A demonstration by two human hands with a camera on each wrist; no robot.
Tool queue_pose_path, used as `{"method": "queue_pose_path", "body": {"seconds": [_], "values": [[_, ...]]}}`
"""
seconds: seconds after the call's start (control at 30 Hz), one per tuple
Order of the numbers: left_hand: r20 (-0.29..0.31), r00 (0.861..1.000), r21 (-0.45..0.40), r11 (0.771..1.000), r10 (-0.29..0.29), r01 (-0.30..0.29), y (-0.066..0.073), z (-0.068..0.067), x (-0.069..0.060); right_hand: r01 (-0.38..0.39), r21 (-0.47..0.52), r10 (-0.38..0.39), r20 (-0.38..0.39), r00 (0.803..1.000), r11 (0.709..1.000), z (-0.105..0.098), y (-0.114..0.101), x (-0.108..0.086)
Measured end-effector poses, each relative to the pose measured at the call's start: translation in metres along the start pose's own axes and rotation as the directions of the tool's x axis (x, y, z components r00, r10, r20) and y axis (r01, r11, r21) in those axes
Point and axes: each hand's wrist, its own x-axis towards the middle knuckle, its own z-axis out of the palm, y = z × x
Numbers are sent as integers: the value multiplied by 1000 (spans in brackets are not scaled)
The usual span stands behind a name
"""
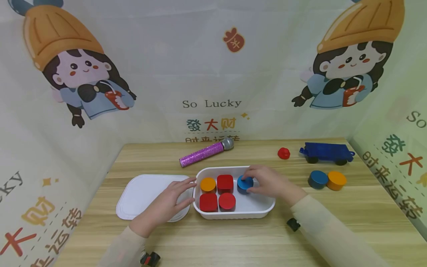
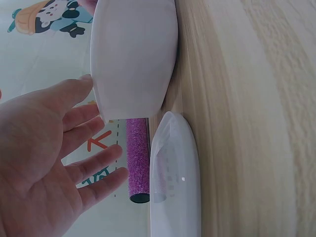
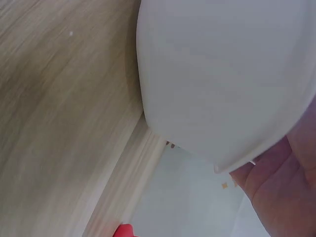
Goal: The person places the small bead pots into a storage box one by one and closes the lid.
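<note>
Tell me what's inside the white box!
In the box: a round orange block, two squarish red blocks, a round red block, and a round blue block the right hand pinches. The hand partly covers that block; what's beneath the blocks is hidden.

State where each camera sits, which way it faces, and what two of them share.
Head: on the person's head, facing forward and down at the table, the white box and the blue block in the right grip; the left grip and both sleeves show too.
Left wrist: faces the box's outer wall, purple microphone and white lid, turned sideways; the left grip's palm side shows.
Right wrist: faces the box's outer wall; part of the right grip shows at the right edge.
Shared: head and left wrist both show the microphone and lid.
</note>
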Motion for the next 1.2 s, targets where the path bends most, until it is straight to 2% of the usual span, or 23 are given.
{"method": "queue_pose_path", "body": {"seconds": [0.43, 0.63, 1.0, 1.2], "values": [[21, 1000, -21, 1000, -21, 22, -1, 1, -1, -15, -14, 16, 29, 999, 1000, 7, -2, 6], [17, 1000, -24, 1000, -17, 17, -1, 1, -1, -37, 8, 37, 25, 999, 999, 3, -5, 3], [17, 1000, -32, 999, -18, 18, -1, 1, -2, -124, 61, 129, -83, 988, 990, -18, 8, -28], [13, 1000, -23, 1000, -11, 11, -2, 2, -1, -140, 7, 140, -161, 977, 990, -36, 28, -55]]}}
